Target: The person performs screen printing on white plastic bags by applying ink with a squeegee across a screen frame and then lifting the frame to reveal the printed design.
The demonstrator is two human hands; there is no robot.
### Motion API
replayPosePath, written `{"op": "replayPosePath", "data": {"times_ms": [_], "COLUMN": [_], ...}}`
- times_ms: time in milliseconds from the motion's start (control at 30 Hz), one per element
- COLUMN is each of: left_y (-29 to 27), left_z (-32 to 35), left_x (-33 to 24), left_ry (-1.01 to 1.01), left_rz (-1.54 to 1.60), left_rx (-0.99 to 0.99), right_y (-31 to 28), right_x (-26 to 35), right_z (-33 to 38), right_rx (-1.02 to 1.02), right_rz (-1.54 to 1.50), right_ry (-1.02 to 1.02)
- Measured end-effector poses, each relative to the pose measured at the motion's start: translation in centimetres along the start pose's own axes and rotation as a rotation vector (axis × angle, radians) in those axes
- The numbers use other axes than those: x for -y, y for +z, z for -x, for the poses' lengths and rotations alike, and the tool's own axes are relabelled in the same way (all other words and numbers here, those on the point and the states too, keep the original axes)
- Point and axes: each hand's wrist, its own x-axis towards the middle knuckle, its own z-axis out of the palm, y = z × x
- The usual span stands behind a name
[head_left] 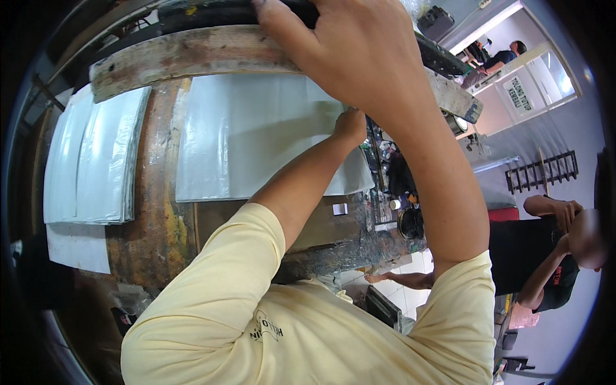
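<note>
My right hand (359, 51) reaches up at the top edge, its thumb and palm wrapped round a dark bar (218, 14); the other fingertips are out of view. Just nearer than that bar runs a stained wooden bar (192, 58), spanning the worktable. Below it lies a glossy white plastic sheet (256, 144), flat on the table. My left hand (351, 125) is closed at the sheet's right part. My right forearm hides part of it, so what its fingers hold is unclear.
A stack of glossy white sheets (96, 160) lies at the left of the stained worktable (154, 192). Small pots and clutter (404, 179) crowd its right side. One person (539, 256) stands at the right; another person (504, 61) is by the far doorway. A black rack (542, 172) hangs on the wall.
</note>
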Motion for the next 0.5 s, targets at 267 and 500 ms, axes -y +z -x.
{"op": "replayPosePath", "data": {"times_ms": [267,500], "left_y": [1.1,-1.0], "left_z": [-0.2,2.8], "left_x": [-2.6,-3.6], "left_ry": [-0.111,-0.035], "left_rz": [0.153,0.149], "left_rx": [0.066,0.161], "right_y": [-0.4,-2.4], "right_x": [0.9,1.6], "right_z": [-0.8,-1.2], "right_rx": [0.105,0.258], "right_rz": [0.120,-0.039], "right_ry": [0.070,0.208]}}
